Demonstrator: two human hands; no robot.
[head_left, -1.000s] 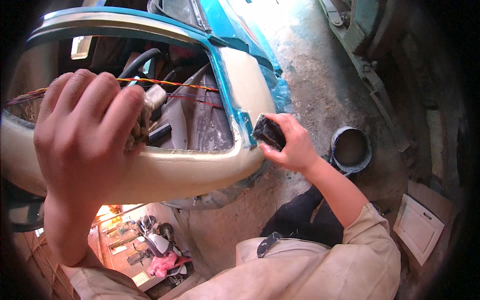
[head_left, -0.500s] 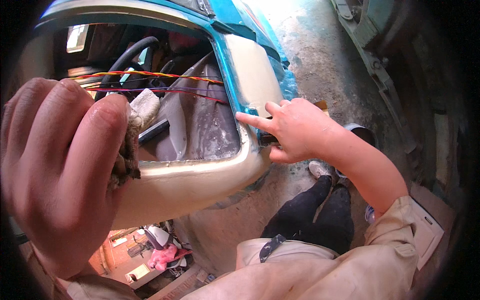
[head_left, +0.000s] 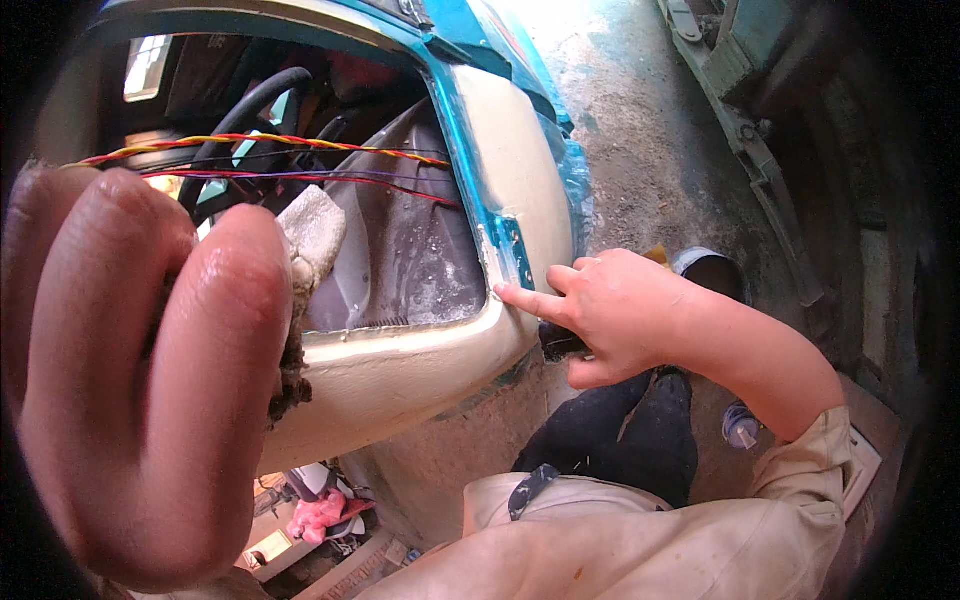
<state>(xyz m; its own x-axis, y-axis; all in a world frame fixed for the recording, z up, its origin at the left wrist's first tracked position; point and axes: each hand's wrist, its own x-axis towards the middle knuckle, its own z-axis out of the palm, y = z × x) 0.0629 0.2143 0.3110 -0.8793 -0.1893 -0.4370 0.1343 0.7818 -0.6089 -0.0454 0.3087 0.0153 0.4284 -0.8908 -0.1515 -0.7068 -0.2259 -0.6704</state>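
Observation:
My left hand (head_left: 150, 350) fills the near left, its fingers bent round a dirty rag (head_left: 312, 230). A pale, frayed part of the rag sticks out beside the fingers, with brown crust below. At the lower corner of the window opening, my right hand (head_left: 625, 310) stretches its index finger onto the cream-coated window frame (head_left: 400, 350); the thumb stands apart and no object shows in this hand. Beside that fingertip a strip of bare blue paint (head_left: 515, 250) shows on the vehicle body. Twisted red and yellow wires (head_left: 330, 145) cross the opening.
Inside the cab are a black steering wheel (head_left: 265, 95) and a dusty grey panel (head_left: 415, 220). A bucket (head_left: 710, 270) stands on the floor beyond my right arm. Metal framework (head_left: 760, 140) lines the right side. Pink cloth (head_left: 320, 515) and clutter lie at lower left.
My right fingertip has slid down the frame edge to the corner. My left hand has come nearer the camera, with the rag shifted right.

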